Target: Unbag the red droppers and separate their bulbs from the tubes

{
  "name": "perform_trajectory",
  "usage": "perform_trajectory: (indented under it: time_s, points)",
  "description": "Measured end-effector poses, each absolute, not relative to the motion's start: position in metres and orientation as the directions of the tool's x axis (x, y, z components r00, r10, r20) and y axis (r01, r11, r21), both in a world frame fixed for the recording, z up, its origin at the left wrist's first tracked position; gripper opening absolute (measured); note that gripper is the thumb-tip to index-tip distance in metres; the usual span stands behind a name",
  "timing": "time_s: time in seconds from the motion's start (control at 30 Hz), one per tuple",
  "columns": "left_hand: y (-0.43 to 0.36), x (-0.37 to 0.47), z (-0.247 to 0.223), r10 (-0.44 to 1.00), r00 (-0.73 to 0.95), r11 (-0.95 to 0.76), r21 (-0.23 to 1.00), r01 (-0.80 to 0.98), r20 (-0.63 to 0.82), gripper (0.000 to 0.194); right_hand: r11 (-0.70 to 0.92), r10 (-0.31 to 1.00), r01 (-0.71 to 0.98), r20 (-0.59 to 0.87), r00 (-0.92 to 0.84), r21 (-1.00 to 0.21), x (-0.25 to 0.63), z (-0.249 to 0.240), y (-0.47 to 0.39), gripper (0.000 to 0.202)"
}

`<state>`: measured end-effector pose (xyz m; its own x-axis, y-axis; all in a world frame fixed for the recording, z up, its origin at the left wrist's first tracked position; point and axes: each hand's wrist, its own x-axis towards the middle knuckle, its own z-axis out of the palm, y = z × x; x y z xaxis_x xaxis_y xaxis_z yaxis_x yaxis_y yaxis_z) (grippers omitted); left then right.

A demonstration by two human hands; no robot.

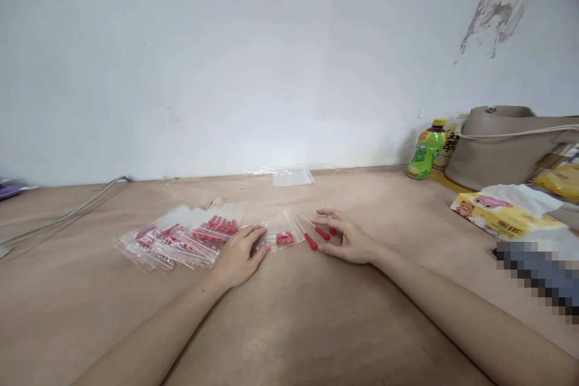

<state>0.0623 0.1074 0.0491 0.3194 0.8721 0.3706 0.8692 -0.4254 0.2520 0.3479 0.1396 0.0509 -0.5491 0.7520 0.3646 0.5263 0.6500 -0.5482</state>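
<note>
In front of me a clear zip bag [286, 239] lies flat on the table, with several red-bulbed droppers inside. My left hand [242, 253] is at the bag's left end, thumb and fingers gripping that edge. To the bag's right lie 3 loose droppers with red bulbs [310, 242] and thin clear stems that point toward the bag. Around these curves my right hand [346, 238], thumb and fingers apart, near or touching the bulbs; nothing is lifted. Left of my left hand is an overlapping pile of filled zip bags [181, 238], partly covered by that hand.
Flat white bags [293, 178] lie by the wall. At the right stand a green drink bottle [426, 151], a taupe handbag [497, 148] and a yellow tissue pack [506, 214]. A dark pixelated object [538, 277] lies nearer. A grey cable [67, 214] crosses the left side.
</note>
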Motion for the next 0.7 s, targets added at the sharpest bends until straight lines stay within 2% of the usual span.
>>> perform_trajectory:
  time_s: [0.17,0.47,0.7]
  points:
    - [0.108,0.062,0.049,0.867,0.326,-0.436,0.255,0.863,0.378,0.04,0.738,0.652,0.5,0.285,-0.703,-0.453,0.344,0.05,0.141,0.043]
    - [0.117,0.073,0.05,0.884,0.32,-0.416,0.262,0.871,0.342,0.042,0.822,0.558,0.408,0.417,-0.717,-0.399,0.332,0.047,0.141,0.032]
    - [0.118,0.071,0.045,0.883,0.235,-0.36,0.265,0.894,0.407,0.038,0.816,0.566,0.445,0.351,-0.746,-0.369,0.322,0.048,0.137,0.034]
